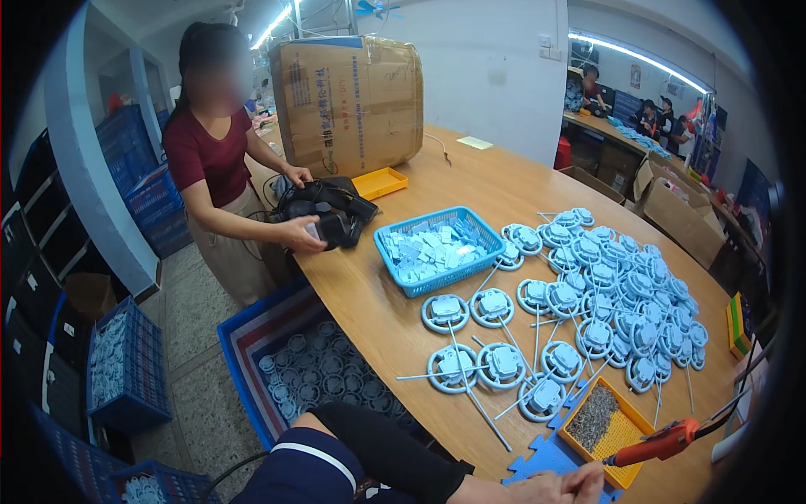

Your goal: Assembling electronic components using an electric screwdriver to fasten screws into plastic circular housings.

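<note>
My left arm, in a black sleeve, reaches across the lower edge. My left hand [550, 487] is at the bottom right with its fingers curled together. What they hold, if anything, is hidden. Close by, the tip end of a red electric screwdriver [659, 443] points at the fingers, over a yellow tray [634, 426] of small screws [594, 417]. A blue foam mat [546, 458] lies under the tray. I cannot make out my right hand. Beyond are several light-blue ring-shaped parts with thin rods [453, 367], some single, many piled up [604, 286].
A blue basket [441, 281] holds small light-blue pieces. Across the table [369, 294], a person [214, 151] handles black straps and a device [332, 210]. Behind stand a large carton [348, 109] and a yellow tray [379, 183]. A blue-edged bin [243, 361] of round parts is below.
</note>
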`<state>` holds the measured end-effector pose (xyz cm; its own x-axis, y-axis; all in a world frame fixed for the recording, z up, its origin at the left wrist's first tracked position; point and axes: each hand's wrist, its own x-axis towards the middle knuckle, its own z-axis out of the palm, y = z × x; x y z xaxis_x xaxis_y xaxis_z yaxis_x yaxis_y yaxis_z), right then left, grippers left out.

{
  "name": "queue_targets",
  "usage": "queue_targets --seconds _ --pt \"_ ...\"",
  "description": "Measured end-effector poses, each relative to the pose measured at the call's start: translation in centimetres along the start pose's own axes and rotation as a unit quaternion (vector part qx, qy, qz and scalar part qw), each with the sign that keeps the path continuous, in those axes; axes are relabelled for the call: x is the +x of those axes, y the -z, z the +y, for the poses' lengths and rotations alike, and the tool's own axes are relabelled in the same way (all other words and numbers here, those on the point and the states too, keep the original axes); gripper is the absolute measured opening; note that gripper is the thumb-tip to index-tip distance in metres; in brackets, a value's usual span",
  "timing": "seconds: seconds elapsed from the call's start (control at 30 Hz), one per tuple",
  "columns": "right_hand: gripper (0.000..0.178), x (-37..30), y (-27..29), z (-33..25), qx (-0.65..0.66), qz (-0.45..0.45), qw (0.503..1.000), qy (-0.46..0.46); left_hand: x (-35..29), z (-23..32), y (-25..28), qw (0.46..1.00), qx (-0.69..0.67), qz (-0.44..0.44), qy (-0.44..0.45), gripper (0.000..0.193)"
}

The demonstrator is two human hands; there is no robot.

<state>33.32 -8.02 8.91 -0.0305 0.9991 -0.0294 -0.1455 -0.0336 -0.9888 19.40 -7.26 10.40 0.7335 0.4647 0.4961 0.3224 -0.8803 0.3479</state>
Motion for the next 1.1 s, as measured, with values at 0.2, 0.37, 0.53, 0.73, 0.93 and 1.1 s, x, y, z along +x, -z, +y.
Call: queue_targets --seconds 0.2,0.37,0.53,0.73,0.93,1.1 --pt "0.029 1.5 2.1 4.5 -0.365 -0.161 0.905 0.149 -2.6 -5.2 -0.3 0.979 -0.001 -0.163 -0.123 0.013" --pt "0.025 1.4 0.4 0.4 -0.267 -0.127 0.955 -0.014 -1.8 -5.0 1.4 0.974 -0.021 -0.203 -0.101 0.013" --pt "0.024 3.0 1.0 2.4 -0.086 -0.135 0.986 0.037 -1.6 -4.6 2.7 0.988 -0.091 -0.078 -0.1 0.016" --pt "0.025 3.4 0.2 3.5 -0.276 -0.18 0.936 0.128 -2.8 -4.7 1.8 0.983 -0.003 -0.169 -0.069 0.014" --pt "0.029 2.4 0.3 0.5 -0.129 -0.171 0.976 0.024 -1.3 -2.8 3.2 0.985 -0.152 -0.054 -0.061 0.015" --pt "0.031 3.7 -0.5 0.9 -0.146 -0.173 0.968 0.11 -1.3 -4.0 2.6 0.983 -0.049 -0.176 -0.031 0.02"
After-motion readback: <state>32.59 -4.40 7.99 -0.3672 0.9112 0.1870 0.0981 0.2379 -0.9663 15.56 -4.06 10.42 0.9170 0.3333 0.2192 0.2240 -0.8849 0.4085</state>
